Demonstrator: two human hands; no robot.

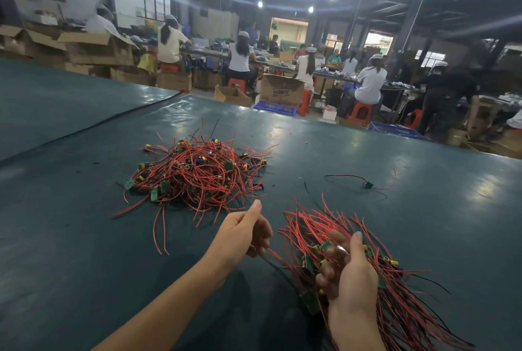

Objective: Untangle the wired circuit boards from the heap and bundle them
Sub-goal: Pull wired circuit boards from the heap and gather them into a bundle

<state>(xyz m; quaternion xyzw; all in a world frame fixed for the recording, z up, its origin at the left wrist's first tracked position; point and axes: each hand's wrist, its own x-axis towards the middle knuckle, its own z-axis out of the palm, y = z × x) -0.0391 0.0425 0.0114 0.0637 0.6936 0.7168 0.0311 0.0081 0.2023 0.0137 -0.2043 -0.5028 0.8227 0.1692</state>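
Head view: on the dark green tabletop (84, 237), the heap (197, 172) of wired circuit boards lies in the middle, a red tangle dotted with small green boards and yellow parts. Nearer and to the right, the right hand (353, 271) grips a bundle (401, 299) of boards, fingers curled round it, with the red and black leads fanning out far and near. The left hand (245, 233), just left of the bundle, has its fingers curled and pinches thin wires that run down to a green board (309, 301) hanging at the bundle's near-left edge. One loose board (367, 184) lies apart, far right. Beyond the tabletop, workers (370, 82) sit among cardboard boxes (281, 90).
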